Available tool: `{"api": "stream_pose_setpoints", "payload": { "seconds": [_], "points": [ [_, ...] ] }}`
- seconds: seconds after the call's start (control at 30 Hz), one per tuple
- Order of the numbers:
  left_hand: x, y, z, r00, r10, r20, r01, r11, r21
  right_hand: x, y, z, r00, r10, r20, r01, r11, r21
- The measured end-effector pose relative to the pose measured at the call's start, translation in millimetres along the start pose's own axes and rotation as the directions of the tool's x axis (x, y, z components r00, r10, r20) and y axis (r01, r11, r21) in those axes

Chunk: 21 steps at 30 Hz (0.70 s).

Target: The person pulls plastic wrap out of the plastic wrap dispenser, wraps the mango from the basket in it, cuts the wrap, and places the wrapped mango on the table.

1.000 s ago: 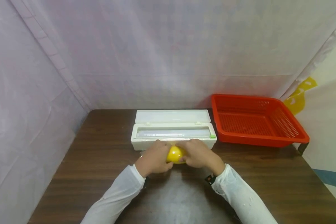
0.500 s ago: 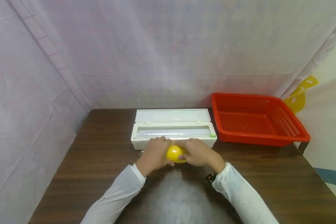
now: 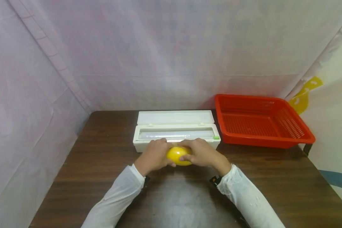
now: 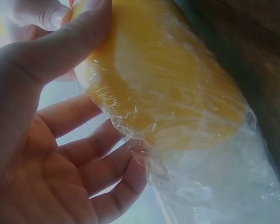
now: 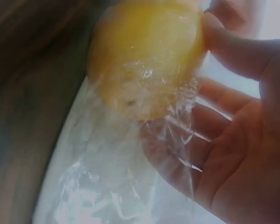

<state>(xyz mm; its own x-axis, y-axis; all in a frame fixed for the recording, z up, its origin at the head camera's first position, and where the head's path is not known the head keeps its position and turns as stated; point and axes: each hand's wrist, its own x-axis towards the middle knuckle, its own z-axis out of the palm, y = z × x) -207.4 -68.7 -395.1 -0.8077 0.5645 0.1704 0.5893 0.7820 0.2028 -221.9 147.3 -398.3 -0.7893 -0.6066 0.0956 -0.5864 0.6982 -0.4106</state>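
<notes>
**Yellow fruit half-wrapped in film, gripped from both sides**

Yellow fruit (image 3: 179, 155), likely a lemon though the wrist views are too blurred to be sure, sits between both hands just above the table (image 3: 102, 177), right in front of the white wrap dispenser (image 3: 175, 134). Cling film (image 4: 210, 186) clings tight and wrinkled over its skin, with loose film trailing off one end. Left hand (image 3: 155, 157): thumb pressed on top, fingers curled underneath, cupping it. Right hand (image 3: 201, 154): thumb on the fruit, fingers curled behind the film, apparently to keep the wrap taut against the skin. Dispenser lid is open, roll exposed. Red basket (image 3: 297, 139) stands to the right, well apart.
</notes>
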Motion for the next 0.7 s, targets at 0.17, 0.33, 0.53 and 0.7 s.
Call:
{"api": "stream_pose_setpoints", "payload": {
  "seconds": [0.17,0.33,0.53,0.7],
  "points": [
    [-1.3,0.0,-2.3,1.0,0.012,-0.002,-0.012,1.0,-0.005,-3,-11,-3,0.992,-0.032,-0.123,0.014,0.989,-0.149],
    [-1.1,0.7,-3.4,1.0,0.014,-0.003,-0.014,1.0,-0.016,-7,-17,-3,0.984,-0.091,-0.153,0.051,0.967,-0.248],
    [-0.6,0.4,-0.9,1.0,0.012,-0.028,-0.013,1.0,-0.015,-5,-13,0,0.978,-0.106,-0.181,0.055,0.962,-0.267],
    [-1.9,0.2,0.8,0.998,-0.033,-0.05,0.027,0.995,-0.1,-3,-9,-3,0.989,-0.041,-0.145,0.009,0.976,-0.216]
  ]
}}
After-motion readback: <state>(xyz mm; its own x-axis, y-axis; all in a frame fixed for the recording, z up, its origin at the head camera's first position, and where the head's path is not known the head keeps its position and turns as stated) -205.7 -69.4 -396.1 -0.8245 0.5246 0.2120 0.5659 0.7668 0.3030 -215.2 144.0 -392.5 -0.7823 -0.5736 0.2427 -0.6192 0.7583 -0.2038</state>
